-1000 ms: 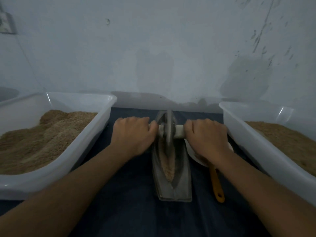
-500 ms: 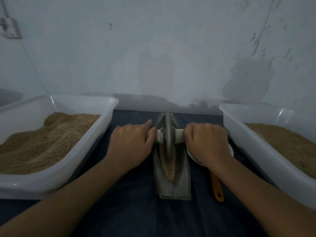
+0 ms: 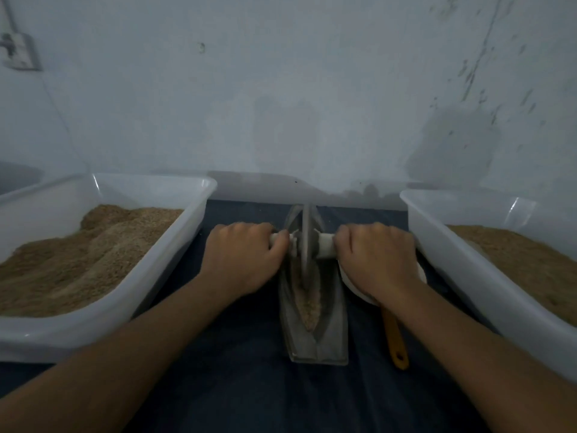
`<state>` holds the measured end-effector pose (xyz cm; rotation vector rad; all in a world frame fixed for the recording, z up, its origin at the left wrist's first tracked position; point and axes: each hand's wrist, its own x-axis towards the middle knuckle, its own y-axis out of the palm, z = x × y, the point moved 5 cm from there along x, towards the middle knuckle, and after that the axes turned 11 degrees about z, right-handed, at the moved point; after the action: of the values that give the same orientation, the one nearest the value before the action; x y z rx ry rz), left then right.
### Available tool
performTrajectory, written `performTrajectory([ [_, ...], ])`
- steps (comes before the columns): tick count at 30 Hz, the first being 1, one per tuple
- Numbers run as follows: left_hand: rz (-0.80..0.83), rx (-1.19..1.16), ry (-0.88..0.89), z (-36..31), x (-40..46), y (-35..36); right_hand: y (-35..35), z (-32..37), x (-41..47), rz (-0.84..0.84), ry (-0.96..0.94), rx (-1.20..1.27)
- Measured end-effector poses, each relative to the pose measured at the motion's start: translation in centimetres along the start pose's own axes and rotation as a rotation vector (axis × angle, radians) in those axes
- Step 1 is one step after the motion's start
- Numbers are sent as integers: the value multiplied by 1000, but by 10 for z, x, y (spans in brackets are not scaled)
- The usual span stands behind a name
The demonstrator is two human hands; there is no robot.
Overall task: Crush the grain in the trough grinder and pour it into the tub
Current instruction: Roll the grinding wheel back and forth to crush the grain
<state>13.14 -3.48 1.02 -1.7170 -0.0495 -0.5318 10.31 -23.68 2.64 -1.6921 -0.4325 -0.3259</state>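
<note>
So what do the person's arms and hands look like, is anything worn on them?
Nothing worn shows: the left hand and right hand are bare, without gloves, and no rings, watch or bands are visible. Both forearms are bare up to the picture's edge, with no sleeve in view.

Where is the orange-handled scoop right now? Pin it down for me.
In the head view, the orange-handled scoop lies on the dark cloth, right of the trough grinder and left of the right tub, its bowl partly under the right hand.

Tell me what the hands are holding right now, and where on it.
The grinder wheel, by its axle: left hand grips the left end, right hand grips the right end.
</note>
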Motion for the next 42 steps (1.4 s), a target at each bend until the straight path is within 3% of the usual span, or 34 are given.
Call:
performTrajectory([
  [4,352,187,-1,10,45,10,9,-2,47,198,38,40],
  [6,396,205,-16,10,51,12,12,-1,59,273,77,66],
  [10,273,209,-33,7,38,10,12,-2,52,221,109,100],
  [16,-8,138,11,-5,-14,-6,1,4,-10,9,13,28],
  [21,-152,35,110,-6,-60,-11,-13,2,-47,-175,-34,153],
  [27,-122,88,56,-4,-30,-9,-6,3,-21,-122,23,73],
  [31,-13,378,48,-11,15,2,15,-1,22,112,83,20],
  [35,55,338,-7,-4,51,7,25,-7,52,247,119,97],
  [38,47,358,21,-4,52,6,23,-4,50,239,110,102],
  [42,-56,364,81,-9,12,0,12,3,19,111,62,140],
])
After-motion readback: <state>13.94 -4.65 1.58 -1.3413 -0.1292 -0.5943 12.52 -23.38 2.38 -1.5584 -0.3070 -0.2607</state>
